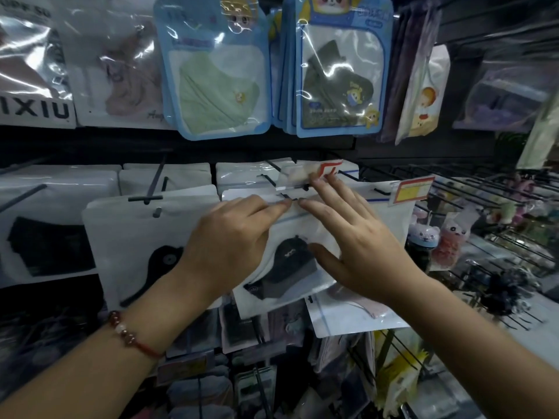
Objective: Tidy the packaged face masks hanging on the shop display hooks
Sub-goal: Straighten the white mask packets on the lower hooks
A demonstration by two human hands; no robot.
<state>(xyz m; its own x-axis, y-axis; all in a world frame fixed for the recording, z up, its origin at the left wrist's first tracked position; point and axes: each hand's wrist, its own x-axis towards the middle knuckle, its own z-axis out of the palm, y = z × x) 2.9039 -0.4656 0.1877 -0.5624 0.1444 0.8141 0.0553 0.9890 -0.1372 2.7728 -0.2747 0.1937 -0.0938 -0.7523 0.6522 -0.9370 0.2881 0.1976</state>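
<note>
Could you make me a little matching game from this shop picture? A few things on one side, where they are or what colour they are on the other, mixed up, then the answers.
Things:
1. green mask pack
2. dark olive mask pack
3. black mask pack
4. bead bracelet

Descriptions:
A. under both hands, middle row
B. on the left wrist
C. top row, blue-edged, left of its twin-style neighbour
D. top row, blue-edged, front of a stack

Pairs: 1-C, 2-D, 3-A, 4-B
</note>
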